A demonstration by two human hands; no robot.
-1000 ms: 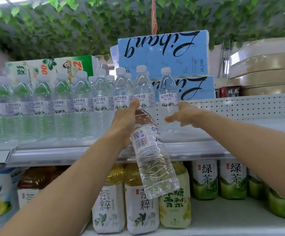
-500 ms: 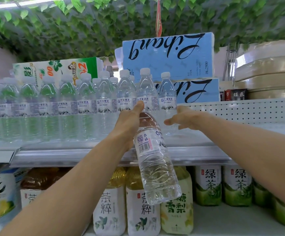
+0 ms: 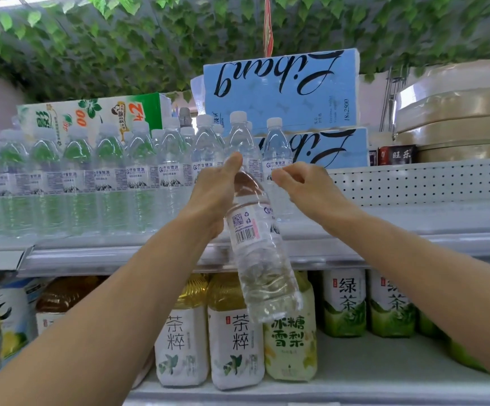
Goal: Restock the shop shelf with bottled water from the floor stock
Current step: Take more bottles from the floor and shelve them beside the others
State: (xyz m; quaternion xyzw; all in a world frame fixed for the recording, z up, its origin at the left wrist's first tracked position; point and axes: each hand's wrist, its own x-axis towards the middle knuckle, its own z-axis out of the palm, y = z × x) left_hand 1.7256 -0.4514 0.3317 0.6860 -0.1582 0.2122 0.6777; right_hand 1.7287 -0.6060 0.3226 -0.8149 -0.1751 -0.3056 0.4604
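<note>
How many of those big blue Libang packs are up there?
2: the upper blue pack lies on the lower blue pack, both behind the shelved water bottles. Others may be hidden behind them.

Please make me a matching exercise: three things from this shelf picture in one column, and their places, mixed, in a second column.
Column one:
1. tilted water bottle
2. blue tissue packs
3. green tea bottles

Column two:
A. on the lower shelf, at the right
B. up top, behind the water bottle row
C. gripped by the left hand

Pairs: 1-C, 2-B, 3-A.
</note>
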